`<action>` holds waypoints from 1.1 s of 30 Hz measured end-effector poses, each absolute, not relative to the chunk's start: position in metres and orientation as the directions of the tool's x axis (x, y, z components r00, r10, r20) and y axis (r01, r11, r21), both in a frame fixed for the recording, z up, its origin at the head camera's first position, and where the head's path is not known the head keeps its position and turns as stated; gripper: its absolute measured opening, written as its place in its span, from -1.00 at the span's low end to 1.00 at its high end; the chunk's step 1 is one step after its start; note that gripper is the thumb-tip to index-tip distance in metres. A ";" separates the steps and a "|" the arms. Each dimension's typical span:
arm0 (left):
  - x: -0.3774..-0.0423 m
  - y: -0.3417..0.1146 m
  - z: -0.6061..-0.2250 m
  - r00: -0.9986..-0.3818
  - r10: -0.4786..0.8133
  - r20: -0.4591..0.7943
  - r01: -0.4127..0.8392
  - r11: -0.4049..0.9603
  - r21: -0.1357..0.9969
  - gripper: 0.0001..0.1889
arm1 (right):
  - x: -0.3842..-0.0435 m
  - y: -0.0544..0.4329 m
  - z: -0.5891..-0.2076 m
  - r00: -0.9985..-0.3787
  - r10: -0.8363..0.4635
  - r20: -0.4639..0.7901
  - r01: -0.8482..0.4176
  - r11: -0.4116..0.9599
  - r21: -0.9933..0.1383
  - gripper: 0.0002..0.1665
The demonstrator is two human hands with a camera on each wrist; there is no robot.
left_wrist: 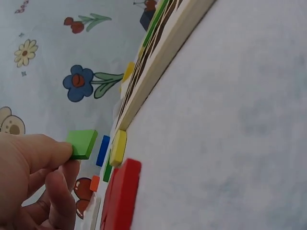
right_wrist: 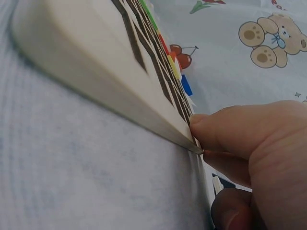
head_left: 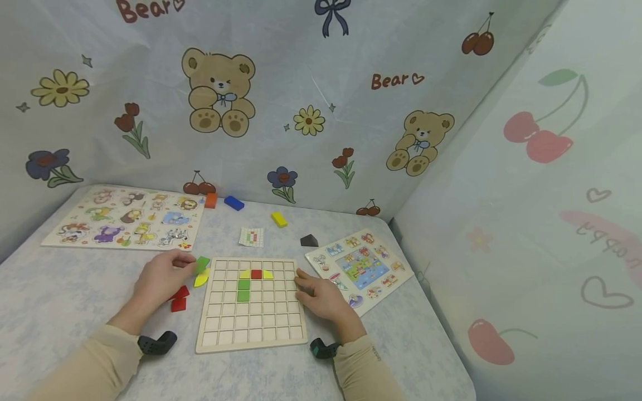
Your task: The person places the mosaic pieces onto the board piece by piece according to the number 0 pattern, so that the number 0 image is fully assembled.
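My left hand (head_left: pixel 161 281) pinches a green square tile (left_wrist: pixel 81 143) between thumb and fingers, just off the upper left corner of the wooden grid board (head_left: pixel 254 322). Under that hand on the table lie a yellow leaf-shaped piece (head_left: pixel 202 277) and several red pieces (head_left: pixel 178 304). At the board's right edge, my right hand (head_left: pixel 325 299) grips the rim between thumb and fingers. Set in the board's upper cells are a red tile (head_left: pixel 257 274) with a yellow piece on each side, and two green tiles (head_left: pixel 243 290) stacked in a column at the left.
Behind the board lies a small pattern card (head_left: pixel 252 237). An orange block (head_left: pixel 211 200), a blue block (head_left: pixel 234 203), a yellow block (head_left: pixel 278 219) and a black piece (head_left: pixel 309 240) are scattered farther back. Picture puzzle boards lie at the back left (head_left: pixel 112 238) and right (head_left: pixel 396 284).
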State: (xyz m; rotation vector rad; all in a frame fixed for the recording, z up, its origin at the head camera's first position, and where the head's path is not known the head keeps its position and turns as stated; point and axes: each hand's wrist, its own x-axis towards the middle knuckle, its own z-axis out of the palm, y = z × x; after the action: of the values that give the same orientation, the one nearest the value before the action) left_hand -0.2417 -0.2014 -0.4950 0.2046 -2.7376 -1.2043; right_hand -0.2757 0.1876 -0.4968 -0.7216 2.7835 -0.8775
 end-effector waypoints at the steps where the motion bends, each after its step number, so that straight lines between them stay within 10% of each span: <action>1: -0.240 -0.199 -0.493 -0.983 -0.163 0.080 -0.048 0.658 0.751 -0.66 | -0.275 0.188 -0.497 -0.876 -0.481 0.014 -0.402 0.716 -0.571 -0.46; 33: -0.209 -0.117 -0.496 -0.990 0.142 0.013 0.111 0.711 0.695 -0.88 | -0.276 0.188 -0.497 -0.876 -0.481 0.001 -0.399 0.725 -0.561 -0.46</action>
State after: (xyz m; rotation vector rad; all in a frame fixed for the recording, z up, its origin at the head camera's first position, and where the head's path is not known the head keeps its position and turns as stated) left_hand -0.2090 -0.1172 -0.4959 -0.2173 -2.9440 -1.1912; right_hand -0.2762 0.1881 -0.4974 -0.7144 2.7821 -0.8550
